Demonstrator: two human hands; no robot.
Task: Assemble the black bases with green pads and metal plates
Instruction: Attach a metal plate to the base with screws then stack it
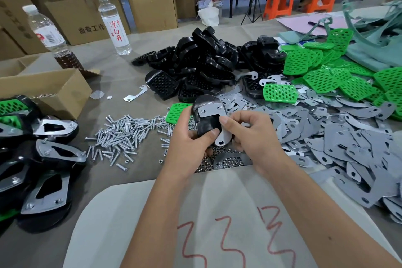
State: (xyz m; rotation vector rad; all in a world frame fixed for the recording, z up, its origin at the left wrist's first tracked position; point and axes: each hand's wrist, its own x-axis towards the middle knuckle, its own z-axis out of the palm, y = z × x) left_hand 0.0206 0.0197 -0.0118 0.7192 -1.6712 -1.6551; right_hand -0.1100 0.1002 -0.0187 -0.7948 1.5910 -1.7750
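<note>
screws (pixel 121 135) left, plates (pixel 339 137) right, bases (pixel 206 59) behind

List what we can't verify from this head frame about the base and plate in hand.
- Black base, head view: its lower part and far face are hidden by the left hand.
- Metal plate: whether screws sit in its holes is too small to tell; the right hand covers one edge.
- Nuts: partly hidden behind both wrists.
- Finished assemblies: cut off by the left edge.
</note>
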